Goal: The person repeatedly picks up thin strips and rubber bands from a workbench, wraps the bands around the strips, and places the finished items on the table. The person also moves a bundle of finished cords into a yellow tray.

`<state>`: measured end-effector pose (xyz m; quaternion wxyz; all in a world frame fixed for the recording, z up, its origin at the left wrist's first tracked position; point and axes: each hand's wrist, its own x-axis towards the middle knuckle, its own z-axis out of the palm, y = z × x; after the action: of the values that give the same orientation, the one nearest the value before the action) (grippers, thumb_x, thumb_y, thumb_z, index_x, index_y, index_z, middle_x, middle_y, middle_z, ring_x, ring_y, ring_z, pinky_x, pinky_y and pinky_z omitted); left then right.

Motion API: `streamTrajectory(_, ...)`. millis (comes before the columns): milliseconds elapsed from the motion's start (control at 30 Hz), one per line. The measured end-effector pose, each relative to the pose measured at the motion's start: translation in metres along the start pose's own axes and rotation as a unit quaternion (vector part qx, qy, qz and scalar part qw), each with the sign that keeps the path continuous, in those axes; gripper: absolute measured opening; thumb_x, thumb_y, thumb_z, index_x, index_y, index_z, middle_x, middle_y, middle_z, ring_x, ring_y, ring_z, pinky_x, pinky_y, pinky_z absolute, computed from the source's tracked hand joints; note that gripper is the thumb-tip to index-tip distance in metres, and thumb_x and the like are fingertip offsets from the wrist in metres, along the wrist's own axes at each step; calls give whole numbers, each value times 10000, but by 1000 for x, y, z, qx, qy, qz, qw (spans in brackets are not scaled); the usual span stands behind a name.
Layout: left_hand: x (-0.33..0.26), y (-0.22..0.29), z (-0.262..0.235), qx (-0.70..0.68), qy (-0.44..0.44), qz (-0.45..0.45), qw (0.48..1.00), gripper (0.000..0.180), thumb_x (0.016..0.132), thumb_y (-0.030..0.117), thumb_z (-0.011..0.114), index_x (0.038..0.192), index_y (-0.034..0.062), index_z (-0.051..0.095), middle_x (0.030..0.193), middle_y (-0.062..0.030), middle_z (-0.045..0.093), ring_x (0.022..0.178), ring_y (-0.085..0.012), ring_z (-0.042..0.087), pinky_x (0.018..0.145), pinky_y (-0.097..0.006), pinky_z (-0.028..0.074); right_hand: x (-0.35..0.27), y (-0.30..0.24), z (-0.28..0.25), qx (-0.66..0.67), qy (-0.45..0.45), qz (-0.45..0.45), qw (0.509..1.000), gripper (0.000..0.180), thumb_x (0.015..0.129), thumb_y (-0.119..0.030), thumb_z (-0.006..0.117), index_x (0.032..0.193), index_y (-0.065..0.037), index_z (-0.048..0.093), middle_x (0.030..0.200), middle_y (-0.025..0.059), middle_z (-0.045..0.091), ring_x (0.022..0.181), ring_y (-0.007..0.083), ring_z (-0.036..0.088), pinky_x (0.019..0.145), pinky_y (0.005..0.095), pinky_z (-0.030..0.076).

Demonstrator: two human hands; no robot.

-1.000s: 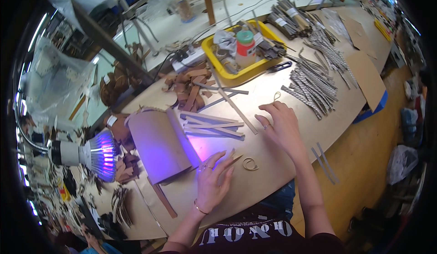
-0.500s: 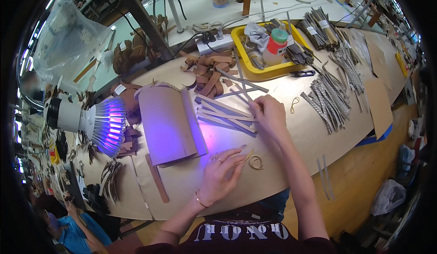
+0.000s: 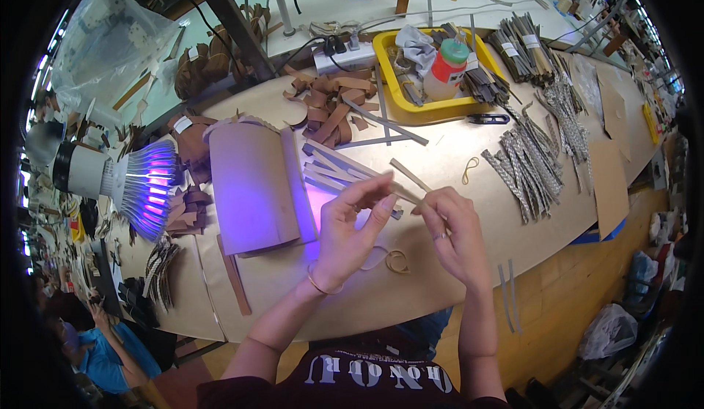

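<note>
Fisheye view, bright at centre, falling to black vignette around rim; finned lamp at left glowing violet, its cast spread over curved brown panel, with pinkish-white hot spot just beside panel's right edge; broad pale sheen on worktop; yellowish floor duller, lower right corner dark; overhead tubes burnt out as white streaks along left rim; straight edges bowed outward; left hand and right hand well lit, fingertips slightly soft; clutter near rim smeared
</note>
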<state>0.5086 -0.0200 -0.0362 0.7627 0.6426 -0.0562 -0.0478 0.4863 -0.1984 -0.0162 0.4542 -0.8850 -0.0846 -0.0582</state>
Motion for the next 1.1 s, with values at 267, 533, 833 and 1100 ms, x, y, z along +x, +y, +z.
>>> streamTrajectory(267, -25, 3, 11, 96, -81, 137, 983, 226, 844, -46, 678, 1068, -14, 685, 1030, -132, 689, 914, -191, 671, 813, -293, 526, -39, 4, -4, 61, -68, 50, 995, 97, 952, -138, 558, 917, -57, 597, 866, 56, 587, 859, 243, 564, 861, 356, 371)
streamTrajectory(533, -32, -4, 15, 200, -84, 272, 938, 314, 733, -48, 757, 1033, 26, 704, 1003, -84, 694, 843, -212, 680, 711, -317, 509, -60, -12, 3, 48, 96, 113, 988, 143, 891, -105, 652, 1022, -55, 624, 885, 102, 582, 917, 278, 578, 899, 364, 413)
streamTrajectory(833, -34, 1, 9, 346, -134, 388, 844, 364, 713, 27, 771, 1068, 71, 707, 1080, -54, 677, 909, -185, 679, 743, -306, 474, -80, -47, -12, 151, 93, 130, 975, 97, 849, -60, 706, 945, -46, 699, 928, 86, 616, 859, 220, 587, 794, 314, 458)
streamTrajectory(1100, -38, 1, 8, 372, -142, 389, 831, 373, 725, 47, 752, 1094, 56, 699, 1103, -66, 679, 940, -192, 683, 766, -303, 474, -79, -46, -6, 116, 126, 136, 976, 98, 843, -57, 703, 939, -46, 688, 927, 81, 624, 828, 220, 569, 758, 314, 439)
